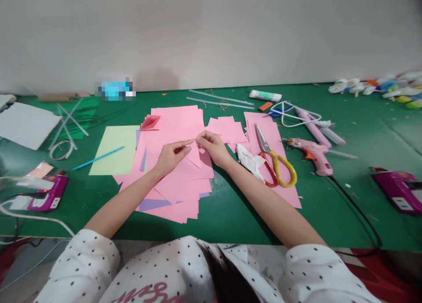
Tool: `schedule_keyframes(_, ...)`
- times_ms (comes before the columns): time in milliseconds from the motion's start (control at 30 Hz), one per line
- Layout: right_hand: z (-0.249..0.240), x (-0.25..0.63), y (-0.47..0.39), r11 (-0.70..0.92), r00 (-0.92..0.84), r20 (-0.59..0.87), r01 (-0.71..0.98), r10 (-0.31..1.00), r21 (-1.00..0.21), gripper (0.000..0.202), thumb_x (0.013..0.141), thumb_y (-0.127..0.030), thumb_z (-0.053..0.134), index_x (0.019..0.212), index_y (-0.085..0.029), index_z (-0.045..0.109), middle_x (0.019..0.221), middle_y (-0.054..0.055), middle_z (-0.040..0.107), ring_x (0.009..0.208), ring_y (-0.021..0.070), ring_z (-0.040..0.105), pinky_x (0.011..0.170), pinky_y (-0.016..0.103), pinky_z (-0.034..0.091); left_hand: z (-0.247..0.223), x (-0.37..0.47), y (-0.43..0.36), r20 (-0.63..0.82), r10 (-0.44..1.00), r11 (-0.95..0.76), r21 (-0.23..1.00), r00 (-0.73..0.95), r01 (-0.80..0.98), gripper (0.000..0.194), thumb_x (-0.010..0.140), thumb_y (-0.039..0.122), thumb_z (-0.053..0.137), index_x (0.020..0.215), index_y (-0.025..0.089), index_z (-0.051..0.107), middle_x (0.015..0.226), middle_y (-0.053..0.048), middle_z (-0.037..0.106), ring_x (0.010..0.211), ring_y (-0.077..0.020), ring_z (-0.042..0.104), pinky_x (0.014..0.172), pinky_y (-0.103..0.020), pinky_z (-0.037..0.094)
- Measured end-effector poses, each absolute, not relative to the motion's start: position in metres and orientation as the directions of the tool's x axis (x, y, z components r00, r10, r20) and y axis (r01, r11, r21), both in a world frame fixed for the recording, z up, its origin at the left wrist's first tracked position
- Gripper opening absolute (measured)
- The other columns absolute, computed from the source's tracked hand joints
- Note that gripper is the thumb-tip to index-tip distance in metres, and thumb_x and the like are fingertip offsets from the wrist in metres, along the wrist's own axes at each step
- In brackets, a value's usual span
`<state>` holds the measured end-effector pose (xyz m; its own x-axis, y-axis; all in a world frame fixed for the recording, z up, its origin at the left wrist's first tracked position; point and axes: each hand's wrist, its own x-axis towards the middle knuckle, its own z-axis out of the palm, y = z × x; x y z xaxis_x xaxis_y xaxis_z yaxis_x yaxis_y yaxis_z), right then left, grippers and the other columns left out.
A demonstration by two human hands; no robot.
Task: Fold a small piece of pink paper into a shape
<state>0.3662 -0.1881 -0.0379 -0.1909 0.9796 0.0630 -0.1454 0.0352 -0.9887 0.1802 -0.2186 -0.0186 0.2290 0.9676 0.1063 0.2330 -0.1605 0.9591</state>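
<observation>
Over a stack of pink paper point(178, 118), both my hands pinch one piece of pink paper point(194, 159). My left hand point(173, 155) is closed, thumb and fingers at the piece's left side. Closed too, my right hand point(211, 147) has its fingertips at the upper right of the piece. The held paper blends into the pink sheets below, so its full outline is hard to make out. A pleated pink paper fan point(150, 122) lies at the stack's upper left. Small pink paper squares point(227, 129) lie just beyond my right hand.
Scissors point(268, 151) rest on pink sheets to the right, beside a crumpled white tissue point(250, 160). Further right lies a pink glue gun point(313, 153) with its cord. On the left are a green sheet point(114, 140), a blue pencil point(99, 158) and a purple power socket point(49, 195).
</observation>
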Motion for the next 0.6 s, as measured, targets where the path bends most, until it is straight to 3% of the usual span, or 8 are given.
schedule_keyframes(600,-0.0386,0.3648,-0.1878,0.072,-0.183,0.094,-0.124,0.979,-0.990,0.039,0.077,-0.057,0.072,0.075,-0.021,0.057,0.061,-0.004,0.051,0.057,0.0111,0.045,0.057,0.027,0.038,-0.0204,0.1807,-0.2182,0.115,0.965,-0.173,0.955,0.234,0.241,0.041,0.085,0.039,0.070,0.119,0.017,0.074,0.109,-0.009,0.078,0.093,-0.0196,0.071,0.092,-0.035,0.055)
